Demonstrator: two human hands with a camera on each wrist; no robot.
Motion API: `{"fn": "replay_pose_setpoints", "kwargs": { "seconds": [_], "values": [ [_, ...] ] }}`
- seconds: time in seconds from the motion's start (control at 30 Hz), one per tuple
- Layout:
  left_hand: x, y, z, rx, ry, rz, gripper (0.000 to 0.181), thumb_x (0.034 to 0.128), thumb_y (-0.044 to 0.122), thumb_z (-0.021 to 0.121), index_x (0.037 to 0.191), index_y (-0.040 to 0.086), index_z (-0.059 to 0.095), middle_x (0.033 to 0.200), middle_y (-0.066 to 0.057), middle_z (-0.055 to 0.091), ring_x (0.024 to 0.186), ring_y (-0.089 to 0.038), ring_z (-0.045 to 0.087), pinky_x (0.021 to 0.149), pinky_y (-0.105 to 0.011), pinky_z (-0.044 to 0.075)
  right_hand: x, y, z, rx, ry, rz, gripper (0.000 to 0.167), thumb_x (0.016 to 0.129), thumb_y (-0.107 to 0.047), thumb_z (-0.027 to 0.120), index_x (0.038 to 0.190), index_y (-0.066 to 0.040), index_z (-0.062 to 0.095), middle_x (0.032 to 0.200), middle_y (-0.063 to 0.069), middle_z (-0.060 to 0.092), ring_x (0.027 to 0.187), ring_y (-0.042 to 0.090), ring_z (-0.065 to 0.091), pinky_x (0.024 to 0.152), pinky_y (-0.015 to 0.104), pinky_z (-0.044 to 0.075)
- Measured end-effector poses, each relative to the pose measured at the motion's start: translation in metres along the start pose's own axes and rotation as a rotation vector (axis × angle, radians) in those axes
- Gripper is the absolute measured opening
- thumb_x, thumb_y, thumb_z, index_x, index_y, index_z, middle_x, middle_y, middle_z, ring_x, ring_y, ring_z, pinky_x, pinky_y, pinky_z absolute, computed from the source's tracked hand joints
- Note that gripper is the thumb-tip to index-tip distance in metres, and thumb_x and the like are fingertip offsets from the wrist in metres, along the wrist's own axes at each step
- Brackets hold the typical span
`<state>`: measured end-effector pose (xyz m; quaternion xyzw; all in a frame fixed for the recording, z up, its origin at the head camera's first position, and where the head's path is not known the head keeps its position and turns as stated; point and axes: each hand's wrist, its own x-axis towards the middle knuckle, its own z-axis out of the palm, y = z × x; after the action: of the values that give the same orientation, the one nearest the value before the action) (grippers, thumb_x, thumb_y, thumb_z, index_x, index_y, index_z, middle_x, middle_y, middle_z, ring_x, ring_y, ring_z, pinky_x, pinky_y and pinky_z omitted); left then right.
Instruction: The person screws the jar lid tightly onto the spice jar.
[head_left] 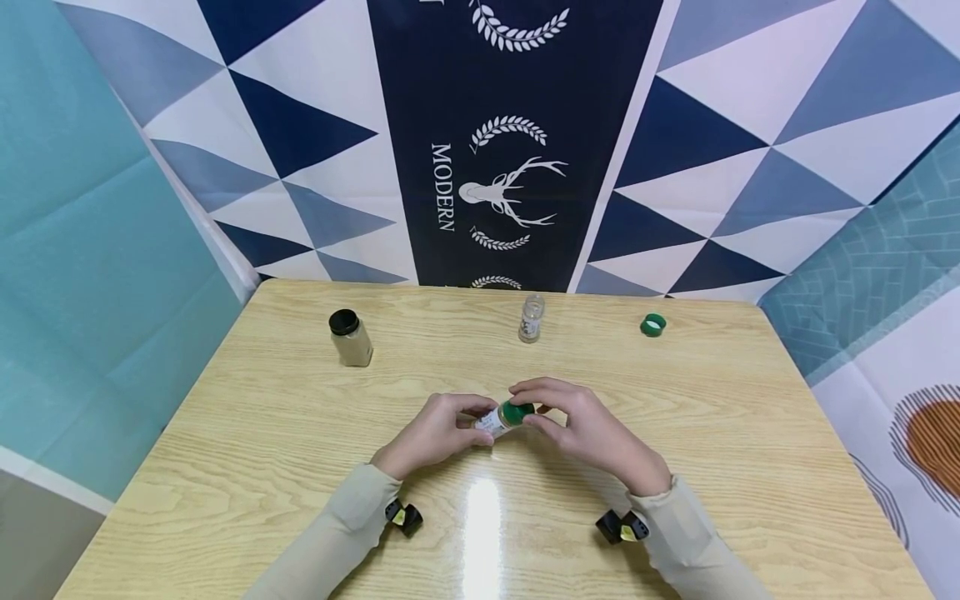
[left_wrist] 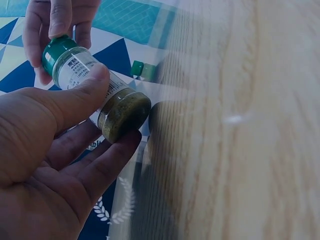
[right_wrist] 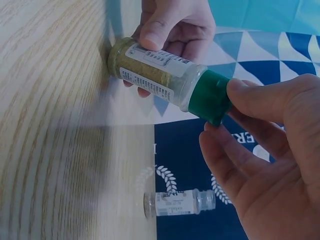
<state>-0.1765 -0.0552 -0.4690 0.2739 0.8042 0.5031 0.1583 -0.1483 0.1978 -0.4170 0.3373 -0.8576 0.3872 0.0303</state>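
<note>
A clear glass spice jar (head_left: 491, 422) with a white label and a green cap (head_left: 517, 412) is held tilted above the table's middle. My left hand (head_left: 444, 429) grips the jar body between thumb and fingers. On the cap, my right hand (head_left: 577, 419) has its thumb and fingertips. In the left wrist view, greenish-brown powder lies toward the base of the jar (left_wrist: 120, 110). The right wrist view shows the thumb and a finger of my right hand (right_wrist: 272, 135) pinching the green cap (right_wrist: 210, 96), which sits on the jar's neck.
A black-lidded jar (head_left: 352, 340) stands at the back left of the wooden table (head_left: 262, 467). Near the back edge stands an uncapped glass jar (head_left: 531, 319), with a loose green cap (head_left: 652, 325) farther right. Patterned cloth (head_left: 517, 208) hangs behind the table.
</note>
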Motion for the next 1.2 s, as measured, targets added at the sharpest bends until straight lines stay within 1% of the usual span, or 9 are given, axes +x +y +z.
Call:
{"fn": "replay_pose_setpoints", "kwargs": {
  "seconds": [0.13, 0.3, 0.47, 0.73, 0.97, 1.2],
  "values": [
    [0.0002, 0.0001, 0.0001, -0.002, -0.001, 0.000, 0.040, 0.0910, 0.011, 0.079, 0.130, 0.008, 0.070, 0.126, -0.010, 0.071, 0.116, -0.020, 0.068, 0.092, -0.022, 0.058, -0.0007, 0.0003, -0.0001, -0.007, -0.002, 0.004, 0.029, 0.092, 0.000, 0.074, 0.119, -0.010, 0.075, 0.130, 0.010, 0.070, 0.114, 0.024, 0.069, 0.084, 0.028, 0.062],
    [0.0003, -0.0010, -0.0002, 0.008, 0.003, 0.005, 0.040, 0.0915, 0.012, 0.079, 0.131, 0.008, 0.069, 0.126, -0.010, 0.071, 0.116, -0.020, 0.068, 0.091, -0.021, 0.058, -0.0012, 0.0005, -0.0003, -0.030, -0.006, 0.010, 0.034, 0.090, 0.002, 0.075, 0.123, -0.008, 0.073, 0.131, 0.010, 0.069, 0.115, 0.025, 0.069, 0.083, 0.030, 0.062],
    [0.0002, -0.0010, -0.0005, 0.004, 0.007, 0.010, 0.040, 0.0907, 0.010, 0.079, 0.130, 0.007, 0.070, 0.125, -0.011, 0.072, 0.114, -0.021, 0.069, 0.091, -0.022, 0.059, -0.0020, 0.0008, -0.0002, -0.034, -0.012, 0.012, 0.040, 0.088, 0.007, 0.075, 0.125, -0.007, 0.072, 0.132, 0.009, 0.069, 0.115, 0.025, 0.069, 0.082, 0.029, 0.062],
    [0.0011, -0.0008, 0.0000, 0.008, 0.015, 0.012, 0.041, 0.0891, 0.011, 0.081, 0.128, 0.006, 0.070, 0.122, -0.014, 0.073, 0.112, -0.022, 0.070, 0.091, -0.026, 0.060, -0.0018, 0.0002, -0.0010, -0.022, -0.021, 0.025, 0.044, 0.087, 0.014, 0.069, 0.126, -0.006, 0.071, 0.132, 0.010, 0.068, 0.114, 0.025, 0.069, 0.083, 0.026, 0.062],
    [0.0015, -0.0004, -0.0002, 0.024, 0.011, 0.012, 0.043, 0.0884, 0.009, 0.081, 0.129, 0.006, 0.070, 0.124, -0.013, 0.073, 0.113, -0.023, 0.070, 0.091, -0.022, 0.059, -0.0011, 0.0003, -0.0008, -0.006, -0.022, 0.020, 0.042, 0.087, 0.013, 0.071, 0.125, -0.004, 0.071, 0.128, 0.010, 0.069, 0.110, 0.024, 0.070, 0.081, 0.025, 0.062],
    [0.0016, -0.0004, -0.0004, 0.030, 0.007, 0.003, 0.043, 0.0883, 0.009, 0.081, 0.130, 0.008, 0.070, 0.125, -0.011, 0.073, 0.114, -0.021, 0.069, 0.092, -0.021, 0.058, -0.0011, 0.0014, -0.0011, -0.026, -0.010, 0.019, 0.040, 0.087, 0.009, 0.074, 0.124, -0.006, 0.072, 0.124, 0.006, 0.071, 0.107, 0.020, 0.070, 0.079, 0.026, 0.062]
  ]
}}
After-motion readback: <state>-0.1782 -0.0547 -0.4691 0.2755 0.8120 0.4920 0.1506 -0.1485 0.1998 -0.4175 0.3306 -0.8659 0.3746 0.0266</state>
